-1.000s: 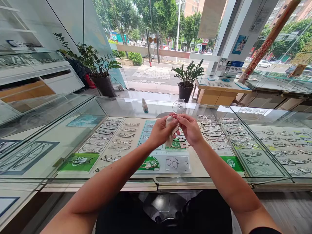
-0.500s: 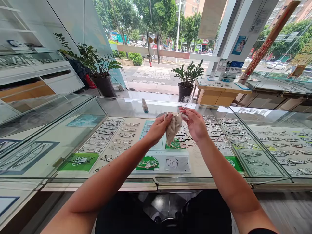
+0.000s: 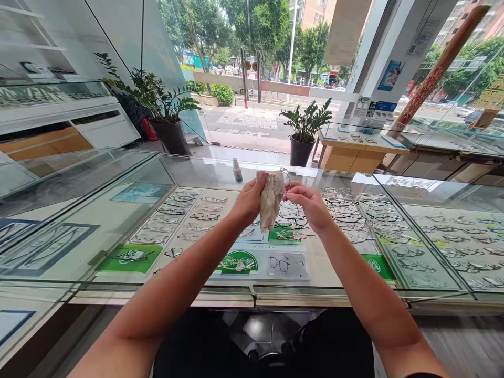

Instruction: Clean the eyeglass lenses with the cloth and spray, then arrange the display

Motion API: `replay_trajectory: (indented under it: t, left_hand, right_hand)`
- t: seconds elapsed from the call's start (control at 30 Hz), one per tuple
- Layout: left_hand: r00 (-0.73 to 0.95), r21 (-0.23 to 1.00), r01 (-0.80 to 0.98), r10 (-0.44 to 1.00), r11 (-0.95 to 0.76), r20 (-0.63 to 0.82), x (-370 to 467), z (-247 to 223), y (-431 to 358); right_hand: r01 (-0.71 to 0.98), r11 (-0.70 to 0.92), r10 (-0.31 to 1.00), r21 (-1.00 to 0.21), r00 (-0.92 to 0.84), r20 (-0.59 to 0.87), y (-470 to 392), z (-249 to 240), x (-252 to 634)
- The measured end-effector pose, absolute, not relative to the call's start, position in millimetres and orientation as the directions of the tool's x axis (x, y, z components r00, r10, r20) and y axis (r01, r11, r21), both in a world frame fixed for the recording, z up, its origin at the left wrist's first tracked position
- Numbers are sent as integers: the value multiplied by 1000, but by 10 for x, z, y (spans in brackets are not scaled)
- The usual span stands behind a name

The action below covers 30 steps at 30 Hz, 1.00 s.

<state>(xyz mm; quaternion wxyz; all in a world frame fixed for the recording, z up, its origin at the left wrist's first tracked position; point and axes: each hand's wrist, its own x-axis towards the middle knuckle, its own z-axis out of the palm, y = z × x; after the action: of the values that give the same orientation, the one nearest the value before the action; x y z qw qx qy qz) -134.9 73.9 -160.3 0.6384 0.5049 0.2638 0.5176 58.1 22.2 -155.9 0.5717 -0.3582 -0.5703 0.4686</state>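
Observation:
A beige cloth hangs folded from my left hand, whose thumb and fingers are closed on it. Just right of the cloth, my right hand pinches a thin-framed pair of glasses. One rim of the glasses shows beside the cloth's upper right corner; the rest is partly covered by cloth and fingers. Both hands are above the glass display counter. A small white spray bottle stands upright on the glass, beyond my left hand.
Rows of eyeglasses lie inside the counter beneath the glass. Two potted plants stand beyond it, before the glass doors. A wooden display table is at the back right.
The cloth has turned and now hangs broader and flatter. Both hands have shifted slightly left, and the glasses have tilted, their visible rim now close beside the cloth. The view has moved a little.

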Motion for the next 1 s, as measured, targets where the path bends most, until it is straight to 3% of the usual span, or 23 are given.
replay_trajectory:
  t: [0.4,0.77,1.0]
  left_hand:
    - [352,939,-310,899,-151,261,-1352,-1534,663]
    - [470,942,-311,841,-126,267,-1428,-1503,649]
    - [419,944,-246,854,-221,309,-1374,-1485,584]
  right_hand:
    - [-92,317,927,-944,-178,329,202,-1551,542]
    - [-229,214,945,-950,-197,260,181,-1493,573]
    - [-251,182,938,-951,-247,245,165,-1527,524]
